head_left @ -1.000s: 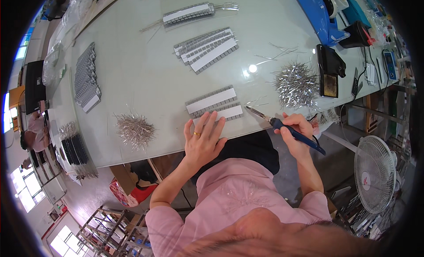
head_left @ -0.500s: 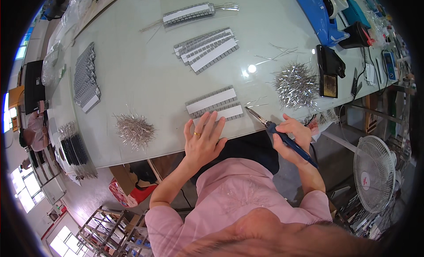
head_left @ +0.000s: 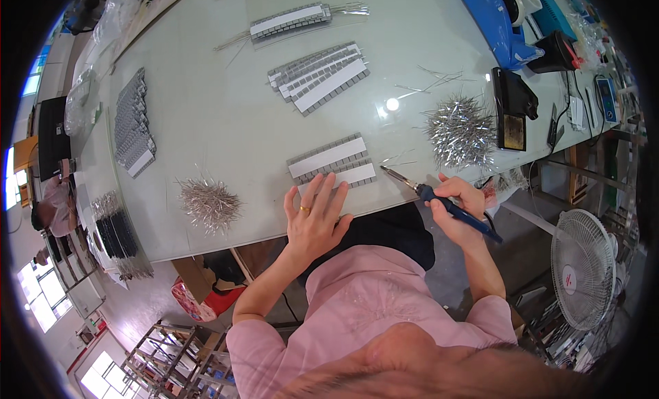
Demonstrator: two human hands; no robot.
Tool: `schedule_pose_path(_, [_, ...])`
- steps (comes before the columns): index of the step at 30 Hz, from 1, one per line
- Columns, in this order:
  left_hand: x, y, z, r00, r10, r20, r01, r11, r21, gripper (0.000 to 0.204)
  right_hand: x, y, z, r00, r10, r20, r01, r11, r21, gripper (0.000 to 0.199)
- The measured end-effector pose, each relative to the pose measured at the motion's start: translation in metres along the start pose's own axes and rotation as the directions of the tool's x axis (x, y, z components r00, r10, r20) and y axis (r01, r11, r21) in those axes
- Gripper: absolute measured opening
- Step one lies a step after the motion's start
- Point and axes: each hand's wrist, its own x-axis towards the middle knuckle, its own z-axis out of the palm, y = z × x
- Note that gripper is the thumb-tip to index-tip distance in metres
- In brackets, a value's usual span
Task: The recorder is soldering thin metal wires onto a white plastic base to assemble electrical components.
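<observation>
My left hand lies flat with its fingers spread, the fingertips on the near strip of grey blocks with a white band. Just beyond it lies a similar strip, close alongside. In my right hand is a soldering iron with a dark blue handle, its fingers wrapped round the grip. The iron's tip points to the far left and is close to the right end of the near strip. Whether it touches anything is too small to tell. A few thin wires lie just beyond the tip.
Piles of silvery wire leads lie at the right and left. Farther back are a stack of strips and a wired bundle. A soldering stand and blue tape dispenser stand right; a fan is below.
The soldering iron's handle has swung away from me and flatter, and my right hand has shifted slightly with it. Its tip is nearly where it was. My left hand has stayed on the strip.
</observation>
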Motion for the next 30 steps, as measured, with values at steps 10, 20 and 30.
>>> schedule_pose_path(10, [0.003, 0.000, -0.001, 1.000, 0.007, 0.016, -0.007, 1.000, -0.010, 0.058, 0.004, 0.021, -0.007, 0.965, 0.257, 0.048, -0.252, 0.871, 0.421, 0.013])
schedule_pose_path(20, [0.004, 0.000, -0.001, 1.000, 0.010, 0.022, -0.010, 1.000, -0.018, 0.060, 0.015, -0.004, -0.011, 0.996, 0.010, 0.093, -0.007, 0.999, -0.037, 0.015])
schedule_pose_path(30, [0.004, -0.001, -0.002, 0.999, 0.013, 0.030, -0.012, 1.000, -0.020, 0.061, 0.012, -0.047, 0.011, 0.923, -0.323, 0.209, 0.380, 0.846, -0.373, 0.022])
